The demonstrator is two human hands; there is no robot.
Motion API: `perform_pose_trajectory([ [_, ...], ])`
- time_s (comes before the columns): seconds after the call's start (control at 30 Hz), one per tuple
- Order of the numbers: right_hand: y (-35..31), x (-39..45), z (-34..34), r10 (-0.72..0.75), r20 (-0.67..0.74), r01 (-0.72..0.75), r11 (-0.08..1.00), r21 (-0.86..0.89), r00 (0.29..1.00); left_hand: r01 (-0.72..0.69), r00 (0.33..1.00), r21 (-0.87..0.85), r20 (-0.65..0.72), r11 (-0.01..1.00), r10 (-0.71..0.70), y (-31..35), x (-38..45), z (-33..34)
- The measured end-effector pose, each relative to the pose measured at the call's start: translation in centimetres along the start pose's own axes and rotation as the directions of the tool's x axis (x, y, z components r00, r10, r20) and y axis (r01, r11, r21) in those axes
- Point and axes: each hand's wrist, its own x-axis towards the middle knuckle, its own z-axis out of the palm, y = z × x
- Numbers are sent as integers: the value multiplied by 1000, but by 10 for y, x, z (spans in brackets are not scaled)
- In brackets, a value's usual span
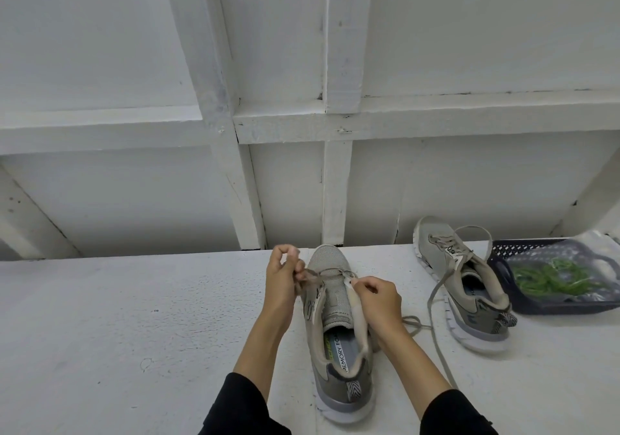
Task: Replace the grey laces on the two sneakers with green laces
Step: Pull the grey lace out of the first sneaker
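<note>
**Unlacing the Near Sneaker**

We close our left hand (pixel 283 283) on the grey lace (pixel 310 280) at the lowest eyelets, and pinch the eyelet flap with our right hand (pixel 379 297). Draw the lace out one eyelet at a time, steadying the flap to stop it snagging. The near sneaker (pixel 339 330) stands between both hands on the surface (pixel 134 317), grey mesh, mostly unlaced. Right of our right hand lie the second sneaker (pixel 463 287), laced loosely, and the green laces (pixel 553 277) in a basket (pixel 503 273).

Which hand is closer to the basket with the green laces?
The right hand. It is at the near sneaker, on the side toward the basket; the left hand is on the sneaker's far side.
</note>
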Motion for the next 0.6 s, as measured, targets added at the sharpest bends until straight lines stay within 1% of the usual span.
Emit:
perform_pose_trajectory([
  [0.03, 0, 0, 0, 5, 2, -5, 1000, -1, 1000, -6, 999, 34, -32, 999, 7, -1, 2, -4],
  [0.07, 0, 0, 0, 10, 4, -10, 1000, 0, 1000, -16, 998, 108, -51, 994, 21, -2, 3, -8],
  [0.1, 0, 0, 0, 12, 5, -12, 1000, -2, 1000, -35, 997, 224, -60, 974, 49, -4, 5, -12],
  [0.13, -1, 0, 0, 10, 6, -10, 1000, -8, 1000, -71, 995, 369, -39, 927, 92, -5, 6, -17],
  [0.2, -1, 0, 0, 6, 4, -6, 1000, -19, 1000, -173, 984, 644, 90, 745, 151, -8, 5, -23],
  [0.27, -1, 0, 0, 7, -3, -7, 1000, -20, 1000, -241, 970, 789, 212, 565, 118, -9, 2, -21],
  [0.33, -1, 0, 0, 10, -4, -10, 1000, -12, 1000, -263, 965, 873, 243, 410, 103, -7, 0, -16],
  [0.37, -1, 0, 0, 11, -2, -11, 1000, -11, 1000, -270, 963, 898, 244, 348, 116, -6, 2, -15],
  [0.4, -1, 0, 0, 10, 0, -10, 1000, -11, 1000, -270, 962, 913, 241, 306, 130, -4, 3, -13],
  [0.47, -1, 0, 0, 11, 3, -11, 1000, -7, 1000, -277, 959, 926, 250, 255, 133, -1, 6, -11],
  [0.53, 0, 0, 0, 12, 4, -12, 1000, -2, 1000, -283, 958, 938, 267, 201, 100, 0, 10, -10],
  [0.57, 0, 0, 0, 12, 5, -12, 1000, -2, 1000, -296, 955, 935, 284, 197, 86, -1, 11, -9],
  [0.6, 0, 0, 0, 12, 4, -12, 1000, -4, 1000, -306, 952, 919, 296, 249, 81, -3, 12, -9],
])
